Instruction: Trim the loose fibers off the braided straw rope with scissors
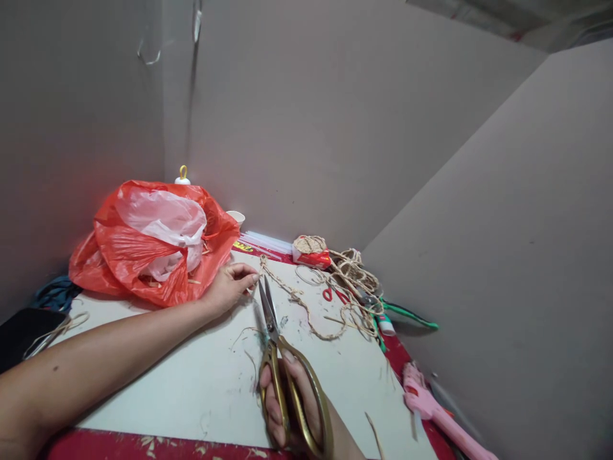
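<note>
Large brass-handled scissors are gripped in my right hand, blades pointing away and slightly parted. Their tips lie just beside the fingertips of my left hand, whose thumb and fingers pinch the end of a twisted straw-coloured cord. That cord runs with knots and loose ends across the white board toward a tangled heap of cord at the back right. Thin fibre scraps lie on the board around the scissors.
A red plastic bag with white plastic inside stands back left, a black phone-like object left of it. Farther back are a white cup and clear sticks. Green-handled pliers and a pink glue gun lie right. Grey walls enclose the table.
</note>
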Demonstrator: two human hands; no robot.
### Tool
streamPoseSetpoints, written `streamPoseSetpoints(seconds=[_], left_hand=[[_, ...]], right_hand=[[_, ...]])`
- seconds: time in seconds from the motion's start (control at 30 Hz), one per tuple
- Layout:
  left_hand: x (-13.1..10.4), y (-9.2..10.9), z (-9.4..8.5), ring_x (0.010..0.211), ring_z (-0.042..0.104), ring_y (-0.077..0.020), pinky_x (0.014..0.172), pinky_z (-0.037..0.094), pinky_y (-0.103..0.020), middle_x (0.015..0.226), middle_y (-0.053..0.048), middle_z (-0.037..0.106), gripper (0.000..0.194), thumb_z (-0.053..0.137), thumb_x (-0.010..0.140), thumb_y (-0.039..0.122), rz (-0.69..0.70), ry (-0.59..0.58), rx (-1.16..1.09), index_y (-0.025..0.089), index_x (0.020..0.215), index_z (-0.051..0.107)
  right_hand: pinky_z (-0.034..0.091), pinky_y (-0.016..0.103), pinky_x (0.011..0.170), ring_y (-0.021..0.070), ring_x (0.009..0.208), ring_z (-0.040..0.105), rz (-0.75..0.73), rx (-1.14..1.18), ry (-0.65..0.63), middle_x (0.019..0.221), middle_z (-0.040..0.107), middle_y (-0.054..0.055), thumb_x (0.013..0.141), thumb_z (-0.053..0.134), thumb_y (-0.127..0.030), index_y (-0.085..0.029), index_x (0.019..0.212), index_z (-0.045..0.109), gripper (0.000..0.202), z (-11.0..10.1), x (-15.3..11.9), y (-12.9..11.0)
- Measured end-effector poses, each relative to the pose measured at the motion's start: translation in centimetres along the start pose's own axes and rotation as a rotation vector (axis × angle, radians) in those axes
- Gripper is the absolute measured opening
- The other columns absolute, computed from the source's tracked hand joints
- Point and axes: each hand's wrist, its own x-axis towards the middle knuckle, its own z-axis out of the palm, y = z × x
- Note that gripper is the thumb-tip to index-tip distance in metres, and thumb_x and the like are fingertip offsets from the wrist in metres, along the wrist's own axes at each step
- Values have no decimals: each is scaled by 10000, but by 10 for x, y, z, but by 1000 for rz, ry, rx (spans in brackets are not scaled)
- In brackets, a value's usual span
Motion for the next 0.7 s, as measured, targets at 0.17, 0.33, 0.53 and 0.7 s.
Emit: streamPoseSetpoints(seconds=[0.17, 0.33, 0.53, 0.7], left_hand=[[-3, 3, 2, 528, 470, -81, 516, 405, -220, 641, 12, 582, 172, 702, 661, 303, 13, -23, 32, 146, 715, 655], [-5, 4, 4, 505, 459, -75, 509, 381, -219, 627, 13, 578, 194, 704, 658, 316, -8, -68, 53, 141, 718, 645], [-6, 4, 4, 510, 463, -72, 516, 383, -214, 628, 18, 567, 185, 684, 675, 304, -2, -96, 89, 133, 725, 631], [-6, 4, 3, 514, 460, -72, 521, 382, -215, 626, 23, 563, 174, 678, 686, 296, 25, -112, 103, 133, 726, 632]], right_hand=[[293, 160, 324, 59, 316, 428, -16, 6, -7, 448, 475, -55, 817, 383, -668, -152, 789, 541, 541, -1, 2, 0], [268, 157, 308, 51, 289, 374, -84, -46, 75, 430, 455, -72, 852, 406, -601, -187, 739, 462, 432, 2, 0, -2], [243, 148, 283, 41, 273, 310, -67, -114, 159, 391, 402, -91, 812, 439, -645, -203, 705, 423, 455, 8, -2, -4], [227, 150, 283, 33, 269, 298, -102, -218, 177, 403, 389, -94, 828, 418, -644, -201, 690, 417, 464, 9, -4, -5]])
